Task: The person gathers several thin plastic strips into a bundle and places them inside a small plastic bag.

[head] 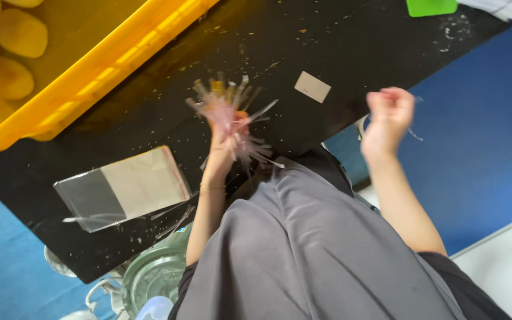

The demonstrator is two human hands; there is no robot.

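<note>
My left hand (225, 137) is closed around a bunch of thin clear and pink plastic strips (232, 106) that fan out above and below the fist, over the near edge of the black table (149, 112). My right hand (389, 114) is raised to the right of the table, fingers curled into a fist; a thin clear strip (415, 134) seems to trail from it, blurred. A stack of clear plastic bags (127, 188) lies on the table to the left of my left arm. A small white card (312, 87) lies between the hands.
A yellow crate (99, 68) with yellow round pastries (7, 56) stands at the upper left. A green object (431, 6) sits at the table's far edge. Metal bowls (152, 275) rest below the table. My grey apron (309, 249) fills the lower middle; blue floor (481, 118) at right.
</note>
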